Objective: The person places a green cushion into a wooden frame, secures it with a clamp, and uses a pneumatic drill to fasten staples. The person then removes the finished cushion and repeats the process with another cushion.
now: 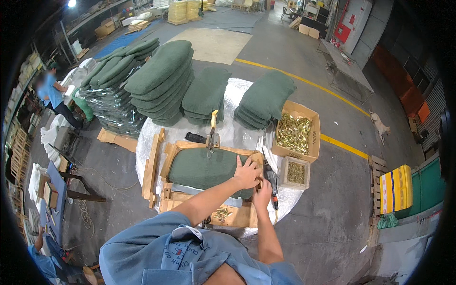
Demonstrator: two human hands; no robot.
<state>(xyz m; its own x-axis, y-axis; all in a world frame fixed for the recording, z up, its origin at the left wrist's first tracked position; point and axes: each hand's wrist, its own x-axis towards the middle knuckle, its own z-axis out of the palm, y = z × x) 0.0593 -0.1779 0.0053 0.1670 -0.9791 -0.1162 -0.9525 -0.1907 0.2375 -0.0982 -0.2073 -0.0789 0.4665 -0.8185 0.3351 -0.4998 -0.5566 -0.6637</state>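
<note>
A green padded cushion (pixel 203 167) lies in a wooden frame (pixel 167 160) in front of me, with a metal toggle clamp (pixel 213 140) with a yellow handle over its far edge. My left hand (pixel 248 173) rests on the cushion's right end, fingers spread. Beside it, at the frame's right side, my right hand (pixel 262 194) is closed with fingertips together; what they hold, if anything, is hidden. A dark power screwdriver (pixel 270 176) lies just right of my hands. Several brass-coloured metal pieces (pixel 222 214) sit on the frame's near board.
Stacks of green cushions (pixel 159 71) stand along the table's far side. At right are a cardboard box (pixel 311 151) of brass-coloured hardware and a smaller box (pixel 295 172) of small fasteners. Wooden bars (pixel 151 171) lie left of the frame. A person (pixel 56 97) stands far left; a dog (pixel 379 126) is right.
</note>
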